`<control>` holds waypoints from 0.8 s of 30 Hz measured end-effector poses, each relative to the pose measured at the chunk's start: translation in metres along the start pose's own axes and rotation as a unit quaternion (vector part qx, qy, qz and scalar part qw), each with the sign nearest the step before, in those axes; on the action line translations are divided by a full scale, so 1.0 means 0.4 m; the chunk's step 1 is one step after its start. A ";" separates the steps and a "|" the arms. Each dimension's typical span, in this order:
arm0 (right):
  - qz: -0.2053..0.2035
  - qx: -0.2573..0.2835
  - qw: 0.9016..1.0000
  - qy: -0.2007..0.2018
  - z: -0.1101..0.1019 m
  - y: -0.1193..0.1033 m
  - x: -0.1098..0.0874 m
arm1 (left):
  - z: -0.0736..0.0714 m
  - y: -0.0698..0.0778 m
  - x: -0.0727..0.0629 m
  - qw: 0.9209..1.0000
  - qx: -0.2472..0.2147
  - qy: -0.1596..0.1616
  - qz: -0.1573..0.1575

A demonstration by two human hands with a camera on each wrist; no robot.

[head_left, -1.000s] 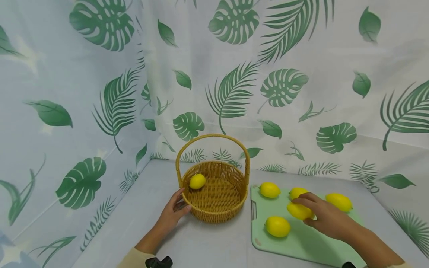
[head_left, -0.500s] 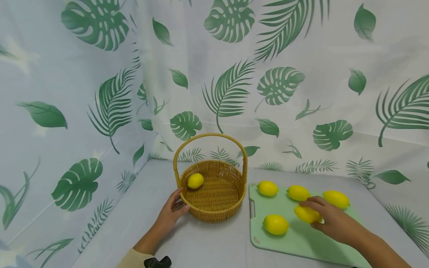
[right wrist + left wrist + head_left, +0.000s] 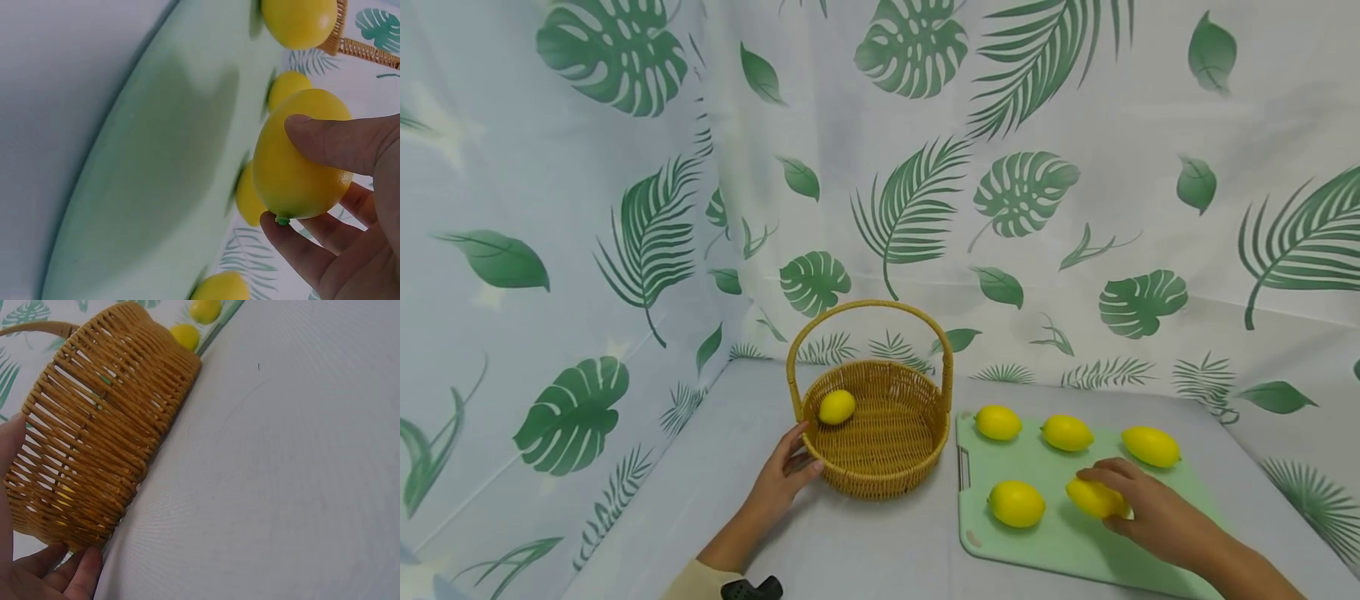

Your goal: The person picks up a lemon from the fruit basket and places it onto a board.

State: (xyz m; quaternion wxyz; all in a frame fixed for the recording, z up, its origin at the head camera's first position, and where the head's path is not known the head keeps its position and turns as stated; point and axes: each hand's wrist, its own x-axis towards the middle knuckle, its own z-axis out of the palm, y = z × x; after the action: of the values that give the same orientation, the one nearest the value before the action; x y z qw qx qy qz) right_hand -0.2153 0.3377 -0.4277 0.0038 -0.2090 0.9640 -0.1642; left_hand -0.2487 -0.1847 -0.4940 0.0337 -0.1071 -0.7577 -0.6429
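My right hand (image 3: 1157, 510) holds a yellow lemon (image 3: 303, 156) between thumb and fingers, close over the green cutting board (image 3: 1063, 550). Its small green stem end shows beside a fingertip in the right wrist view. A round wicker basket (image 3: 883, 483) with a tall arched handle stands left of the board. Against its left side, my left hand (image 3: 781, 479) holds the outer wall, fingers and thumb spread around the curve. One lemon (image 3: 837, 407) lies inside the basket on the left.
Several more lemons lie on the board: one at the back left (image 3: 997, 422), one at the back middle (image 3: 1067, 433), one at the back right (image 3: 1152, 447) and one at the front left (image 3: 1017, 503). Behind the pale table (image 3: 880, 550) hangs a leaf-printed cloth (image 3: 925, 275).
My right hand has moved rightward and toward me with the lemon, down closer to the board, uncovering the back middle lemon. The left hand and basket keep their places.
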 end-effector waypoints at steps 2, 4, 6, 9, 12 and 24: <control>0.006 -0.003 1.000 -0.002 0.006 0.001 -0.004 | 0.001 0.009 -0.005 1.000 -0.001 -0.001 0.002; 0.006 -0.007 1.000 -0.002 0.011 0.004 -0.007 | 0.002 0.014 -0.007 1.000 -0.002 0.001 0.001; 0.006 -0.011 1.000 0.000 0.015 0.007 -0.010 | 0.002 0.016 -0.007 1.000 -0.001 0.003 -0.004; 0.004 -0.011 1.000 0.001 0.020 0.013 -0.014 | 0.002 0.019 -0.008 1.000 0.003 0.005 -0.011; 0.010 -0.011 1.000 -0.002 0.023 0.020 -0.017 | 0.001 0.020 -0.008 1.000 0.005 0.005 -0.015; 0.004 -0.013 1.000 -0.007 0.030 0.036 -0.029 | 0.000 0.012 -0.004 1.000 0.004 0.001 -0.008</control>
State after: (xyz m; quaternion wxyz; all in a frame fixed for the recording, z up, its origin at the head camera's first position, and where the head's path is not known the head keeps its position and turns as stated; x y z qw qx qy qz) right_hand -0.2097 0.3511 -0.4444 0.0085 -0.2068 0.9668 -0.1499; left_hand -0.2464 -0.1843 -0.4897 0.0304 -0.1003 -0.7610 -0.6402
